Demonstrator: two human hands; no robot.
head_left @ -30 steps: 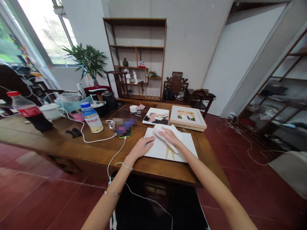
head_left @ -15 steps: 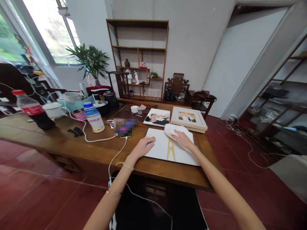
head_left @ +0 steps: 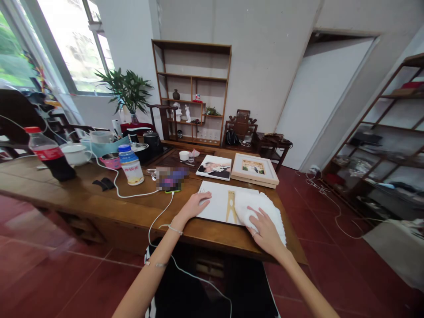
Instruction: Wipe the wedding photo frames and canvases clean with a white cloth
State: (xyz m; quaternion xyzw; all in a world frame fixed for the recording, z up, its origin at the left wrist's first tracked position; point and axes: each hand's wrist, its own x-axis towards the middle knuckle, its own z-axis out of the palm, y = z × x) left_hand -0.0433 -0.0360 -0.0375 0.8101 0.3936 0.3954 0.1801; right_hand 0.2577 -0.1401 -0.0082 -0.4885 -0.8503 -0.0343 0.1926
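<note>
A white board [head_left: 215, 201] with a gold, long-legged shape [head_left: 230, 206] on it lies near the table's front edge. My left hand [head_left: 196, 205] rests on the board's left edge, fingers stretched out and holding nothing. Under my right hand [head_left: 265, 232] is a white cloth [head_left: 273, 210] with a scalloped edge. The fingers press into the cloth and grip it over the board's right part, which it hides, and the cloth spreads past the board's right side.
Behind the board lie a picture panel [head_left: 215, 168] and a light wooden picture frame [head_left: 236, 168]. A phone [head_left: 172, 191] with a white cable, a milk-drink bottle [head_left: 130, 167] and a cola bottle [head_left: 49, 154] are on the left. A potted plant [head_left: 127, 90] stands farther back.
My right hand has moved the white cloth toward me and to the right, from the board's upper part to its lower right. The cloth is spread wider. My left hand stays on the edge.
</note>
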